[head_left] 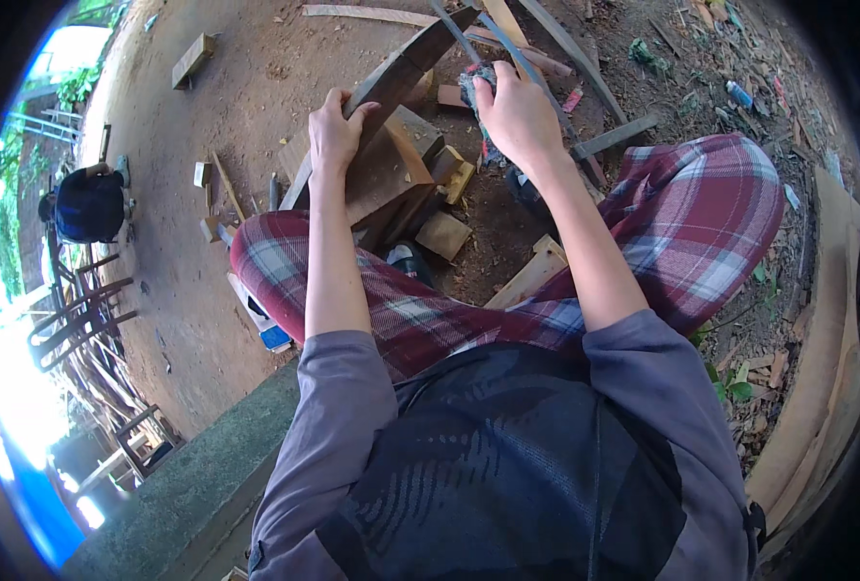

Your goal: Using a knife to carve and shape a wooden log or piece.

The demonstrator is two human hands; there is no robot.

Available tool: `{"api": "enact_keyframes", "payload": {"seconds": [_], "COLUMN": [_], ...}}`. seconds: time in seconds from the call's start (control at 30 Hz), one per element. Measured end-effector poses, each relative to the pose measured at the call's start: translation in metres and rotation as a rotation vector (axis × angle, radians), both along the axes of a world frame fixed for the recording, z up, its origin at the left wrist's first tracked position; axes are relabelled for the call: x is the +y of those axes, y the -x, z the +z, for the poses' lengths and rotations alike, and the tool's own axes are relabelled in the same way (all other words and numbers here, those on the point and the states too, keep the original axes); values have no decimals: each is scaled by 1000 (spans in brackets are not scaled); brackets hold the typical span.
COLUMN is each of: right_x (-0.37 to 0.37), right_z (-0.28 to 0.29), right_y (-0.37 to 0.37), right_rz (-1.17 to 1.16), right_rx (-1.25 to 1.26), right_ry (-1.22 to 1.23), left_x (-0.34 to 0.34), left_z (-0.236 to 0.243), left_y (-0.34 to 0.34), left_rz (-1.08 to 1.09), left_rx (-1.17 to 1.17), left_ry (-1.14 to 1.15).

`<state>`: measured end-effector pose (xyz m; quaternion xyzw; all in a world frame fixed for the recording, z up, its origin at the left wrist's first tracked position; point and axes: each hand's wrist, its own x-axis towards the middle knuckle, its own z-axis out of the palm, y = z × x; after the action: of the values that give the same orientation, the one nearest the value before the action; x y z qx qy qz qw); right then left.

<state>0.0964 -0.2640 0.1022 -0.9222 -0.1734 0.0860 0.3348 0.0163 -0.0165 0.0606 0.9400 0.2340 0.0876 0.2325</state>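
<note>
My left hand (334, 136) is closed around a long, slightly curved wooden piece (412, 60), thumb on its upper side. The piece slants from near my left knee up to the far right, across a wooden block (381, 179). Gripped in my right hand (522, 121) is a long thin grey tool (456, 35) with a ragged grey cloth-like wrap (472, 85) at the grip. Its narrow shaft runs away toward the far edge, near the wooden piece's far end. I cannot tell what kind of tool it is. My fingertips on that side are partly hidden.
Wooden offcuts (444, 236) and a yellowish block (459, 180) lie around the wooden block between my legs. Long slats (575, 63) lie beyond my right hand. A wood piece (193, 61) rests on the dirt, far left. Another person (91, 203) is at the left, near metal frames (81, 315).
</note>
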Motion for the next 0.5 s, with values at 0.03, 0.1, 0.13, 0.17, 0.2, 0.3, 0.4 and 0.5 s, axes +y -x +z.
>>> {"api": "enact_keyframes", "payload": {"seconds": [0.03,0.1,0.13,0.17,0.2,0.3,0.4,0.5], "right_x": [0,1,2,2,2,7,13,18], "right_z": [-1,2,3,0,-2,-6,-8,-10], "right_y": [1,1,2,3,4,9,20,29], "right_rz": [-3,10,30,39,36,60,87,108], "right_rx": [-11,-19,-27,-75,-72,-82,-74,-94], "right_ry": [4,11,16,30,32,83,66,68], "left_x": [1,5,5,6,7,6,7,8], "left_z": [0,0,-1,-2,-5,-16,-24,-26], "left_y": [-1,0,0,-2,-4,-2,0,-7], "left_rz": [-6,-23,-24,-57,-92,-115,-90,-168], "left_rx": [0,-65,-61,-75,-91,-49,-39,-34], "left_ry": [2,-93,-92,-110,-127,-141,-158,-206]}}
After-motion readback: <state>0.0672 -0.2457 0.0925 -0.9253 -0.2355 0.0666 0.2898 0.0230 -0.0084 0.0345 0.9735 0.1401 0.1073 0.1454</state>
